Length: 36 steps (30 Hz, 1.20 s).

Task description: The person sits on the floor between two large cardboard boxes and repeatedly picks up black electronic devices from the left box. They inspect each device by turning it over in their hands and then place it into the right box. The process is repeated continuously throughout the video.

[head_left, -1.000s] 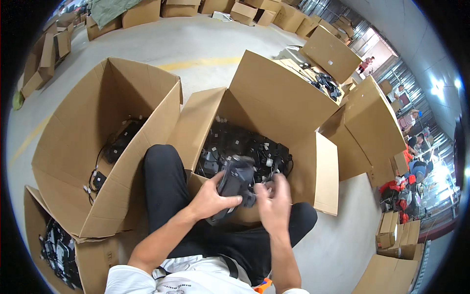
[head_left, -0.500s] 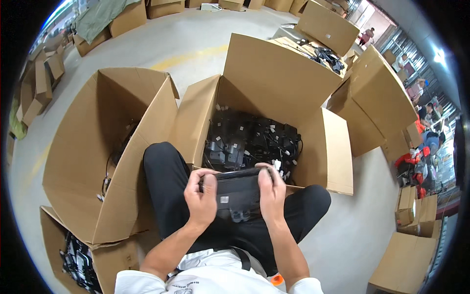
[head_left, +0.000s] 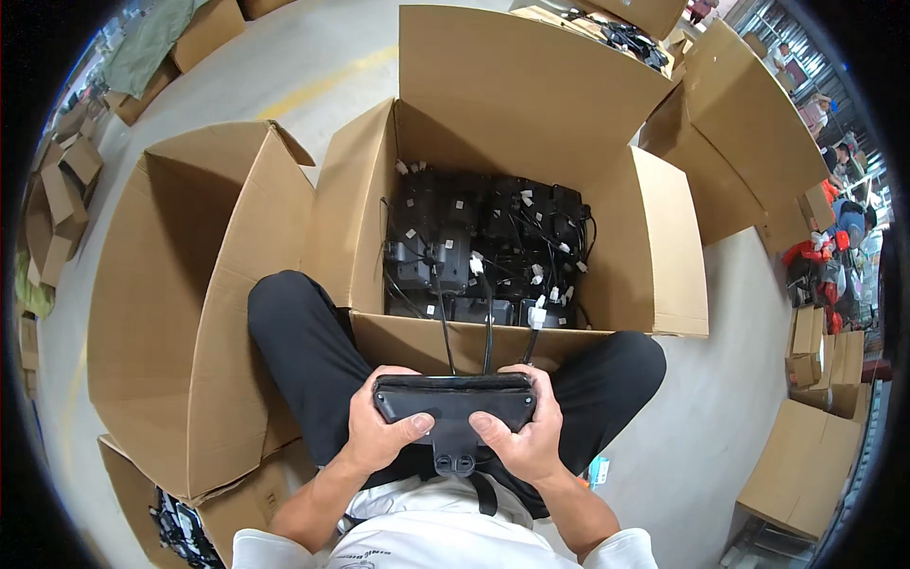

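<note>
Black flat device — one of them — sits in both hands, low in the middle of the view, just above the person's lap. It is a long dark slab with rounded corners and a dull, smooth face. A small black bracket with two round holes hangs from its lower edge. Three thin black cables run up from its top edge, over the near wall of the big cardboard box and into the box.

Left hand wraps around the left end of the device, thumb pressed flat on its face. Right hand wraps around the right end the same way, thumb on the face too. Both hands are closed tight on it.

The big cardboard box stands open right in front of the knees, with its four flaps up. Inside lies a pile of black devices, too many and too tangled to count, with lots of small white tags on their cables.

A second open cardboard box stands at the person's left, touching the first one — I cannot see what is in it. A third box at the lower left holds more black parts.

The person wears black trousers and a white shirt. The floor is grey, with one yellow line far off. More brown boxes stand along the right side, and flat brown boxes lie at the far left.
</note>
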Available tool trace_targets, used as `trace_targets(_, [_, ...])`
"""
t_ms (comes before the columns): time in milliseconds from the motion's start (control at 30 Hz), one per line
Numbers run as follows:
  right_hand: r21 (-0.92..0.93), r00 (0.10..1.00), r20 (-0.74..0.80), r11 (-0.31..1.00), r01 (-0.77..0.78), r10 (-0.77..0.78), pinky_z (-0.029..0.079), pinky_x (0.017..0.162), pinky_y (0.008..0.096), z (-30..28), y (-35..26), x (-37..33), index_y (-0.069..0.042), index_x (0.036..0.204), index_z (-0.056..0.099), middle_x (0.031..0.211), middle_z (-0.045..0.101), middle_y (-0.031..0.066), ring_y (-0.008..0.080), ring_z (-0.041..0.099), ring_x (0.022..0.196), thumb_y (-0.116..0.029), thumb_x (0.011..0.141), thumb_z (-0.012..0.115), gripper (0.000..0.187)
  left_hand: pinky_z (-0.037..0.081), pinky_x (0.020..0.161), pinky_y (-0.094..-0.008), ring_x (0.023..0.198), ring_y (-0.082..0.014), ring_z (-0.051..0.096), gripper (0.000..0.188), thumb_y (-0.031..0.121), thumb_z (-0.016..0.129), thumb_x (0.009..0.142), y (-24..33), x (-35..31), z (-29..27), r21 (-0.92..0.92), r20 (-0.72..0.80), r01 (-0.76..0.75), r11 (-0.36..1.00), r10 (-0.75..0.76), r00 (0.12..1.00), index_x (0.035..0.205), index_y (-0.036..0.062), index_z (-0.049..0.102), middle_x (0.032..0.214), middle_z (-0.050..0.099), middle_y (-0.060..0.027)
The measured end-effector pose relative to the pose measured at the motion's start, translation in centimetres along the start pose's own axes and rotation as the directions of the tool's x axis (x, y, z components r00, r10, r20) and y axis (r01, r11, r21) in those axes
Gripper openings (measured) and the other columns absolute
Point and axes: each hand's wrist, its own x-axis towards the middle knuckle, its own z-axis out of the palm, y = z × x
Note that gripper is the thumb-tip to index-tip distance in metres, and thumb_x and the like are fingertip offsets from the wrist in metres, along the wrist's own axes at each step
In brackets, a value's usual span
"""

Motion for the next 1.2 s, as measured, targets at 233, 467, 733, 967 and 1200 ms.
trace_targets(233, [-0.060, 0.992, 0.110, 0.996, 0.063, -0.056, 0.055, 0.085, 0.0318, -3.0, -2.4, 5.5, 0.003, 0.125, 0.049, 0.102, 0.071, 0.0151, 0.0182, 0.068, 0.096, -0.032, 0.080, 0.089, 0.070, 0.054, 0.086, -0.0297, 0.095, -0.0142, 0.065, 0.063, 0.030, 0.090, 0.077, 4.4, 5.2, 1.2, 0.075, 0.053, -0.096, 0.993, 0.092, 0.994, 0.120, -0.0037, 0.058, 0.105, 0.069, -0.0102])
trace_targets(467, [-0.318, 0.936, 0.328, 0.948, -0.019, 0.129, 0.055, 0.087, 0.0335, -5.8, -4.7, 9.8, 0.005, 0.126, 0.057, 0.108, 0.071, 0.0188, 0.0229, 0.069, 0.098, -0.033, 0.072, 0.093, 0.076, 0.054, 0.083, -0.0277, 0.093, -0.0126, 0.065, 0.058, 0.024, 0.089, 0.076, 7.7, 8.3, 1.6, 0.263, 0.106, -0.021, 0.964, -0.007, 0.994, 0.118, -0.0027, 0.059, 0.102, 0.069, -0.0083])
trace_targets(733, [-0.482, 0.868, 0.492, 0.853, 0.199, 0.075, 0.054, 0.092, 0.0388, -7.1, -4.7, 12.1, 0.004, 0.126, 0.060, 0.113, 0.067, 0.0190, 0.0312, 0.067, 0.104, -0.034, 0.073, 0.091, 0.072, 0.055, 0.081, -0.0286, 0.091, -0.0133, 0.066, 0.060, 0.026, 0.092, 0.075, 7.7, 9.9, 3.2, 0.369, 0.217, -0.113, 0.923, 0.033, 0.976, 0.117, -0.0011, 0.059, 0.100, 0.068, -0.0088])
trace_targets(967, [-0.448, 0.796, 0.600, 0.857, 0.254, 0.078, 0.052, 0.094, 0.0404, -7.4, -4.6, 14.1, 0.006, 0.127, 0.061, 0.115, 0.067, 0.0213, 0.0354, 0.066, 0.107, -0.035, 0.075, 0.089, 0.071, 0.056, 0.080, -0.0310, 0.088, -0.0148, 0.067, 0.065, 0.031, 0.092, 0.075, 8.4, 12.3, 3.6, 0.475, 0.289, -0.108, 0.873, -0.039, 0.956, 0.118, -0.0032, 0.058, 0.098, 0.070, -0.0112])
trace_targets(1200, [-0.391, 0.772, 0.606, 0.917, 0.077, 0.193, 0.052, 0.094, 0.0394, -8.5, -3.7, 15.4, 0.009, 0.126, 0.060, 0.114, 0.068, 0.0243, 0.0336, 0.067, 0.106, -0.036, 0.076, 0.090, 0.074, 0.055, 0.075, -0.0301, 0.083, -0.0133, 0.066, 0.051, 0.030, 0.088, 0.076, 8.9, 14.5, 4.9, 0.515, 0.274, -0.033, 0.856, -0.128, 0.953, 0.107, -0.0041, 0.066, 0.090, 0.070, -0.0093])
